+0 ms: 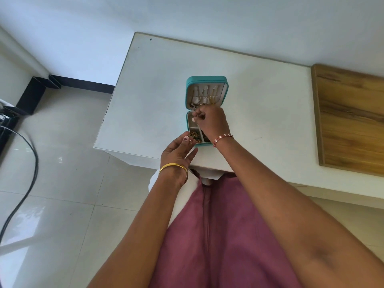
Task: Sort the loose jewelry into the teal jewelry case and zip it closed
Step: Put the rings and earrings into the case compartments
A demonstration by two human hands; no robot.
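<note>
Right hand (211,121) hovers over the open teal case (207,110), fingers curled round a thin gold chain (200,117) just above the near tray. Just beyond it, the raised lid holds more chains on hooks. Nearer the body, the left hand (179,149) pinches a small dark-and-gold piece (192,134) at the case's front corner, its other fingers loosely spread. Case sits on the white counter (158,90), near its front edge. Chains look light, limp and prone to tangling; best pinched at an end or clasp, I'd judge.
</note>
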